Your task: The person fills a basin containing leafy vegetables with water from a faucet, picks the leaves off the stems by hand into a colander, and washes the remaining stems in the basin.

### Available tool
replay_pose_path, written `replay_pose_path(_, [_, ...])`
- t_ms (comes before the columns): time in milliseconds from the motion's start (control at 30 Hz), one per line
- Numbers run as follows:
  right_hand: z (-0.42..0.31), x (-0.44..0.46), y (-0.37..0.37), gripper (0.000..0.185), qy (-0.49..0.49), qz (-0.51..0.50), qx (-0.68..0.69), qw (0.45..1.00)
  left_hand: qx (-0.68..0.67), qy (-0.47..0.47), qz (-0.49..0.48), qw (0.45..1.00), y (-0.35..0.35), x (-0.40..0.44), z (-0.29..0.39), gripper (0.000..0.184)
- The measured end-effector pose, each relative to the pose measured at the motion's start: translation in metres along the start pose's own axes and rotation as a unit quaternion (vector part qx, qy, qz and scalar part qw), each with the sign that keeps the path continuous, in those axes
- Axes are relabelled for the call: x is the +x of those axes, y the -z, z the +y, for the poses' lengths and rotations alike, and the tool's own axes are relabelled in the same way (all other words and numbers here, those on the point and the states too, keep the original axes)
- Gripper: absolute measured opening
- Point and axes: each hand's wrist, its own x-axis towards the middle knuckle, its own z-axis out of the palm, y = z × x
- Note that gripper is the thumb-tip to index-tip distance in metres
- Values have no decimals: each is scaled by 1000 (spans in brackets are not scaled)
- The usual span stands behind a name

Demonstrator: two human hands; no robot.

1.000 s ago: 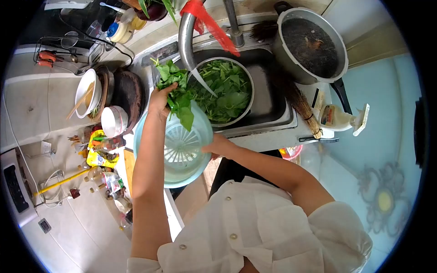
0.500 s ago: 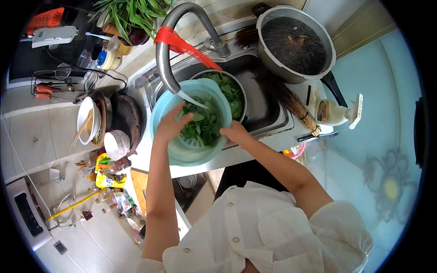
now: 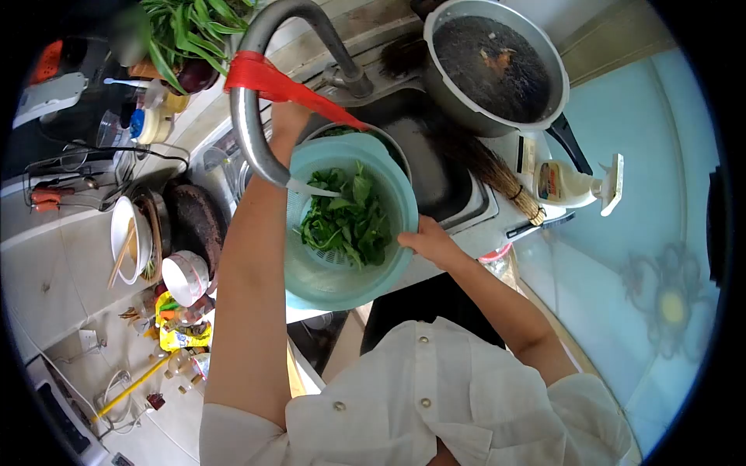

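Head camera: the right hand (image 3: 429, 241) gripped the near-right rim of the teal colander (image 3: 315, 289), thumb over the edge. To that hand's left, leafy greens (image 3: 350, 221) lay inside the colander. The left hand (image 3: 291, 116) was beyond the colander, partly behind the red strip (image 3: 272, 78) on the faucet (image 3: 250, 128); I couldn't tell how its fingers were set.

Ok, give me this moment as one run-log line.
Left hand: near curved silver metal faucet, fingers hidden | Right hand: gripping rim of round light-blue plastic colander | Green leaves: inside colander
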Motion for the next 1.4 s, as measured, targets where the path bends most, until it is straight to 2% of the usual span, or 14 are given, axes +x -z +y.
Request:
replay_pose_path(167, [2, -12, 7, 33, 11, 13, -4, 1000, 111, -55, 39, 992, -2, -2, 9, 38])
replay_pose_path(233, [4, -13, 9, 33, 22, 21, -5, 1000, 31, -6, 38, 999, 1, -4, 18, 34])
replay_pose_path(267, [6, -12, 8, 33, 20, 32, 2, 999, -42, 67, -48, 996, 24, -13, 46, 27])
replay_pose_path(367, [13, -13, 11, 34, 17, 39, 26, 999, -178, 19, -91, 980, 26, -24, 29, 31])
replay_pose_path(500, [12, -27, 23, 39, 49, 70, 51, 995, -235, 23, 36, 971, 43, -69, -9, 30])
replay_pose_path(567, [2, -41, 32, 39, 6, 57, 14, 998, -217, 82, 57, 971, 76, -107, -11, 25])
replay_pose_path(633, [1, -53, 35, 38, 29, 114, 44, 992, -89, 254, -25, 963, 71, -145, -33, 22])
replay_pose_path(767, [-25, -74, 43, 36, 73, 137, -42, 987, -108, 134, 14, 985, 29, -220, -13, 25])
replay_pose_path(833, [-45, -84, 40, 34, 75, 174, -95, 977, -68, 88, 27, 993, 10, -240, 4, 39])
replay_pose_path(933, [-65, -90, 44, 31, 74, 250, -110, 959, -40, 250, 107, 962, -8, -249, 24, 63])
replay_pose_path(1033, [-91, -100, 43, 33, 83, 255, -177, 947, 3, 246, 135, 960, -25, -247, 24, 66])
replay_pose_path(1167, [-96, -102, 54, 41, 80, 291, -213, 929, -115, 118, 22, 986, -49, -229, 37, 84])
replay_pose_path(1267, [-112, -101, 49, 43, 46, 300, -233, 924, 13, 184, -120, 975, -27, -209, 49, 97])
replay_pose_path(1400, [-112, -99, 56, 46, 53, 291, -220, 930, -4, 148, -125, 981, -60, -206, 44, 107])
